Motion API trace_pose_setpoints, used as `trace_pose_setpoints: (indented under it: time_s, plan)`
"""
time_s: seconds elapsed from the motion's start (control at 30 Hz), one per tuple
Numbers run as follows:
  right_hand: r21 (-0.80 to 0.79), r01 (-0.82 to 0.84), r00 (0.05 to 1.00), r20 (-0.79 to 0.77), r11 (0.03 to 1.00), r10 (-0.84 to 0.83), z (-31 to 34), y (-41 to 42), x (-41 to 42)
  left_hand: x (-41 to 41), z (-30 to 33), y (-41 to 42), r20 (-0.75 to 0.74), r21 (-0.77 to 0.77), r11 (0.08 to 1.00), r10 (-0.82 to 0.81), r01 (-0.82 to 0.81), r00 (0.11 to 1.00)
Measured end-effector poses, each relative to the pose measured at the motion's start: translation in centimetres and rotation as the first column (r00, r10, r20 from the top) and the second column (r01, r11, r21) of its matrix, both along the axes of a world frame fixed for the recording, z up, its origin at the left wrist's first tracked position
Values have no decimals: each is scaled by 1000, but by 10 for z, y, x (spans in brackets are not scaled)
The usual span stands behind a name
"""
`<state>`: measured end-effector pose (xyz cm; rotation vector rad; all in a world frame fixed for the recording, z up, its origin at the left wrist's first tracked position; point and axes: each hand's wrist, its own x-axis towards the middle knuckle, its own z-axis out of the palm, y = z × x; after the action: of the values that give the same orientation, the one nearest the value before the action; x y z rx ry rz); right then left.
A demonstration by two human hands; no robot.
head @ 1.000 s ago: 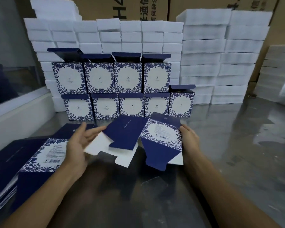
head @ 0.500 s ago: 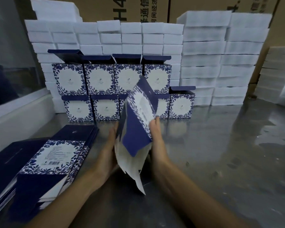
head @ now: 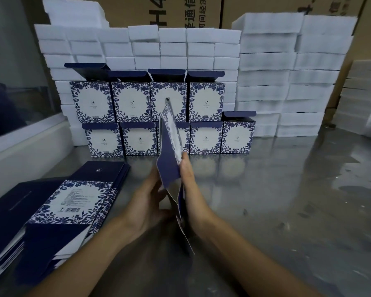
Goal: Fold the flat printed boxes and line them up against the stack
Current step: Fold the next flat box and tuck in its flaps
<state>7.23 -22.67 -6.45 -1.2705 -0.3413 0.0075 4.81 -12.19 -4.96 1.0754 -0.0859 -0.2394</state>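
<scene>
**Flat box held on edge between both hands**

We hold one flat box [head: 169,151] upright and edge-on to the camera, above the steel table [head: 287,200], so we see mostly its navy side and a thin strip of the white-and-blue print. Our left hand [head: 147,207] lies against its left face with the fingers fairly straight and pressed to the card, the thumb low near the bottom flap. Our right hand [head: 192,194] lies against the right face, fingers extended upward along the panel; whether the thumb hooks round the edge we cannot tell, since the card hides it. The box's lower flaps hang down between our wrists.

Behind it, the folded boxes [head: 169,118] stand in two rows: five on the table and four stacked above them, their navy lids open. They are set against the wall of white foam blocks [head: 180,48]. The rightmost box of the lower row [head: 237,136] has nothing on top of it. A taller stack of foam [head: 287,78] rises to the right, with brown cartons [head: 180,11] behind.

At our left, the pile of unfolded flat boxes [head: 58,209] lies on the table, a barcode panel facing up.
</scene>
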Motion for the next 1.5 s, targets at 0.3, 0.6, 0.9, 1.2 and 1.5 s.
trace_pose_setpoints:
  time_s: [0.3,0.6,0.9,1.2,1.5]
  plan:
    - [355,35,954,-289,934,74,4,-42,7,20,-9,35,95,-154,988,45,-30,994]
    - [672,242,897,-430,700,103,4,-68,17,27,-10,50,-88,-355,890,271,-285,958]
    - [707,110,961,-254,698,105,5,-54,16,22,-7,40,2,-140,965,226,-224,974]
    - [231,2,989,-142,973,31,5,-36,8,15,-17,32,363,220,975,-47,-36,931]
    - [-234,0,978,201,972,49,-6,-46,6,21,-21,36,598,386,874,8,-297,801]
